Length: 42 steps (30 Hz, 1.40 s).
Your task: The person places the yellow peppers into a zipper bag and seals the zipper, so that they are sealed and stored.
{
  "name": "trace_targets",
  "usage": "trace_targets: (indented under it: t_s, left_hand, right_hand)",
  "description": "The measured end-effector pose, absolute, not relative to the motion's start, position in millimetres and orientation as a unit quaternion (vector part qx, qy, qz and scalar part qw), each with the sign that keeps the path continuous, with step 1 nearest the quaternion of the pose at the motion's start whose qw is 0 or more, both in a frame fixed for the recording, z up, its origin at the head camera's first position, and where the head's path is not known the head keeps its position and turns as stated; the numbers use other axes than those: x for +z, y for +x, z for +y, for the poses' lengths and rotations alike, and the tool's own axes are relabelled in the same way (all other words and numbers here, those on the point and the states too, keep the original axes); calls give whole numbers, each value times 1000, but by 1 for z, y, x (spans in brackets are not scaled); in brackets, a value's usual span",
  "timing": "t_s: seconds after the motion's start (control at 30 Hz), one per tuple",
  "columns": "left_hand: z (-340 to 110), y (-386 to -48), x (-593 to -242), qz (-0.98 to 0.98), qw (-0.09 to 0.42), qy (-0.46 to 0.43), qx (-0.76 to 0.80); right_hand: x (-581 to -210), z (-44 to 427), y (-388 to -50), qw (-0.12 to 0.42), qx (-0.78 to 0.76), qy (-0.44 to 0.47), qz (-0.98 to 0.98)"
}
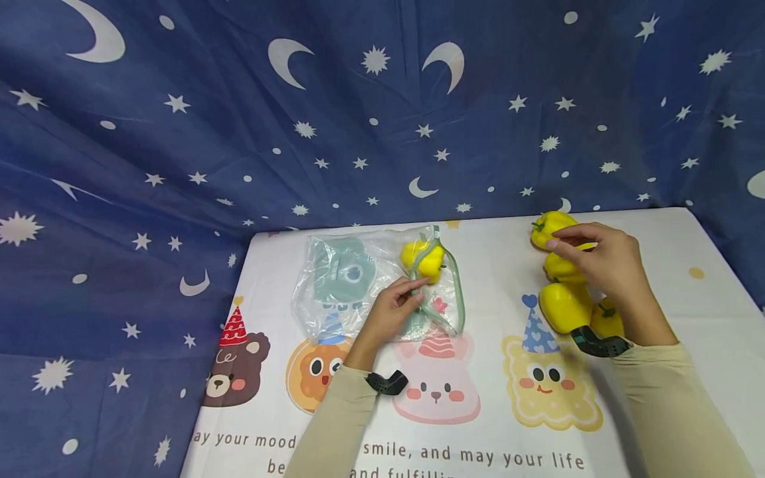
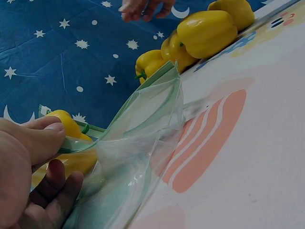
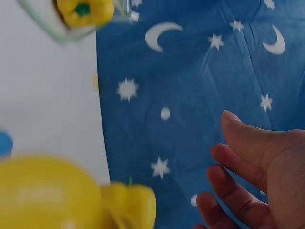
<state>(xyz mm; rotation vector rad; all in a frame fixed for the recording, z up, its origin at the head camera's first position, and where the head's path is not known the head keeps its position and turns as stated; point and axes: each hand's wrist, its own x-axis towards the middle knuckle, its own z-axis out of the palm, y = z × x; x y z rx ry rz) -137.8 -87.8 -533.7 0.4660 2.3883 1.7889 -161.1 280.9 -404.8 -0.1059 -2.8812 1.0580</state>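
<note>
Near the middle of the head view, the left hand (image 1: 391,309) pinched the green edge of a clear zip bag (image 1: 459,299) between thumb and finger, its other fingers loosely bent. The bag lay flat just left of centre, its open end toward the right of the frame, and one yellow bell pepper (image 1: 427,261) sat inside near that end, just above the fingertips. At right, the right hand (image 1: 612,259) hung above a cluster of four yellow peppers (image 1: 564,307); in the right wrist view its thumb and fingers were parted, with nothing between them. The cluster ran down the right part of the head view, its peppers close together on a white cloth (image 1: 490,252) printed with cartoon figures and lettering. A dark blue curtain (image 1: 239,99) with pale moons and stars filled the top and left of the frame.
</note>
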Motion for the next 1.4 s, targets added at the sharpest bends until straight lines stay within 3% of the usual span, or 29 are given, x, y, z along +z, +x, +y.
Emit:
trace_targets:
  t_s: [0.37,0.63,1.13,1.4]
  left_hand:
    - [-87,-139,-535,791,59,153,590]
    - [-88,-138,-533,794,60,148,586]
    - [-88,-138,-536,793,57,151,587]
    - [-89,-138,-535,793,56,153,587]
  right_hand:
    - [-421,321,-160,17,270,-79,-960]
    - [-432,337,-160,-44,265,-101,-958]
    - [-449,351,-164,-108,275,-120,-948]
    - [-453,351,-165,-114,301,-113,-940]
